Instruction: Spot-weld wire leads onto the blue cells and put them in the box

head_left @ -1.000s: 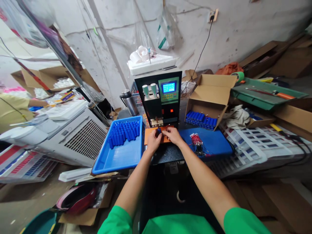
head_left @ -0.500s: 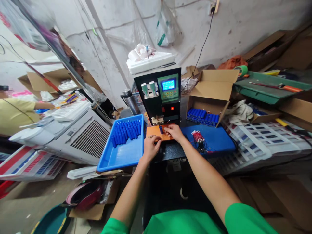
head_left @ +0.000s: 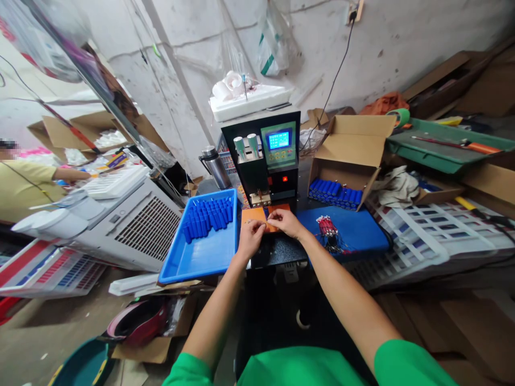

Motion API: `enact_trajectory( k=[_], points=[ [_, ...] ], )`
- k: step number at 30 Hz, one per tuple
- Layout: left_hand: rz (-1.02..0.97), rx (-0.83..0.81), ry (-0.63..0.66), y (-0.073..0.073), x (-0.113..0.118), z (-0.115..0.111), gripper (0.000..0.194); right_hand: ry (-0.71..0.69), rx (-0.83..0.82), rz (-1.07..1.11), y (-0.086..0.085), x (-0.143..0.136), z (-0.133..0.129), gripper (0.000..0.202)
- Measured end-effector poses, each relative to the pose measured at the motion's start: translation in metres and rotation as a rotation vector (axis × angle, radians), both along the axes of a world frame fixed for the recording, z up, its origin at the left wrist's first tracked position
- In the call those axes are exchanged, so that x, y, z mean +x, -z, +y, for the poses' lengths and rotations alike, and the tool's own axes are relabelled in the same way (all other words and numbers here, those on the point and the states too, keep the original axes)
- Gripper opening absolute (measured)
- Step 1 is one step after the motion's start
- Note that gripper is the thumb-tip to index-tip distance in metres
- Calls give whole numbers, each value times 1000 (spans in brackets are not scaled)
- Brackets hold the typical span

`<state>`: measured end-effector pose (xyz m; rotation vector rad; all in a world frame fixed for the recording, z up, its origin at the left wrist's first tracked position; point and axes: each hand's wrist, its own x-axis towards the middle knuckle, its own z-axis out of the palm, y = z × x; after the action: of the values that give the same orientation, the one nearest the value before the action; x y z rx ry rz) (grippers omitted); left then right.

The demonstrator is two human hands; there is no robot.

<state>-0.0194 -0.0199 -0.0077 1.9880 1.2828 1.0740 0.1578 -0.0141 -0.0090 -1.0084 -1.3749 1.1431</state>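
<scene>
A black machine with a lit blue screen stands at the centre, an orange plate at its foot. On the plate's left front, my left hand has its fingers pinched together; what they hold is too small to make out. My right hand is closed close beside it, its fingertips at a blue cylinder that is partly hidden. Left of the plate, a blue tray holds several upright blue cylinders. Red and black wires with white ends lie on a blue case to the right.
An open cardboard box of blue cylinders stands behind the blue case. A metal flask is left of the machine. White crates and a green tray are at the right. Another person in yellow is at the far left.
My right hand has shifted slightly left and down, closer to my left hand. The fingers of my left hand have drawn together, and the blue cylinder is now more covered.
</scene>
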Motion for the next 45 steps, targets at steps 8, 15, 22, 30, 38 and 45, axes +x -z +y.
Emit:
enact_trajectory(
  k=[8,15,22,30,38,45],
  points=[
    [-13,-36,48,-1,5,8,17,-5,19,3,5,-4,2,25],
    [65,62,105,-3,0,7,16,-8,-16,14,4,-2,2,24],
    [81,254,27,5,2,2,21,77,-167,244,-3,3,-2,22],
    [209,173,132,6,13,8,44,137,-182,342,-6,2,0,24],
    [-81,-50,106,-4,9,2,38,204,-216,378,-7,0,6,30],
    [-77,-91,12,-17,12,21,29,243,-217,357,-3,-2,11,28]
  ],
)
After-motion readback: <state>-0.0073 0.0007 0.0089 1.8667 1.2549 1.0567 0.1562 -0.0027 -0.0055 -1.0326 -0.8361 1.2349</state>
